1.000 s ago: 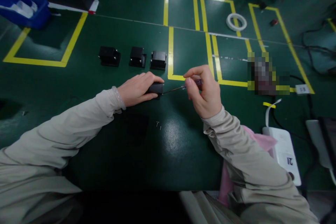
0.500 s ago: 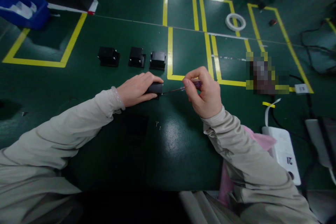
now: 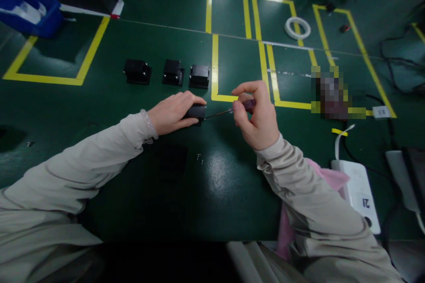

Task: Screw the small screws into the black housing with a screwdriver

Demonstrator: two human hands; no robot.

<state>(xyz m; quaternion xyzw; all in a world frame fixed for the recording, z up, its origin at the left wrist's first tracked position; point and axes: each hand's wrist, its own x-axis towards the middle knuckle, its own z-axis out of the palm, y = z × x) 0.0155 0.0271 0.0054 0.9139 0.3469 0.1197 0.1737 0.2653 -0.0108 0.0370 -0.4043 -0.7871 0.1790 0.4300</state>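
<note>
My left hand (image 3: pixel 174 112) grips a small black box (image 3: pixel 196 112) on the green table, thumb on the near side and fingers over the far side. In my right hand (image 3: pixel 257 115) is a screwdriver (image 3: pixel 249 104) with a purplish handle, its shaft lying nearly level and pointing left. The tip meets the right end of the box, by a small screw. Behind my left hand stand three similar black boxes, at left (image 3: pixel 136 71), middle (image 3: pixel 173 72) and right (image 3: pixel 199 76), with shiny screws on them. Loose small screws (image 3: pixel 198 157) lie nearer me.
Yellow tape (image 3: pixel 215 66) marks rectangles on the table (image 3: pixel 232 203). A white tape ring (image 3: pixel 298 28) lies at the back right. A white power strip (image 3: pixel 360 194) and pink cloth (image 3: pixel 328 174) are beside my right arm. A blue bin (image 3: pixel 49 13) sits far left.
My right forefinger has lifted and straightened away from the screwdriver handle, and the hand has shifted slightly. My left hand and the box stay in place.
</note>
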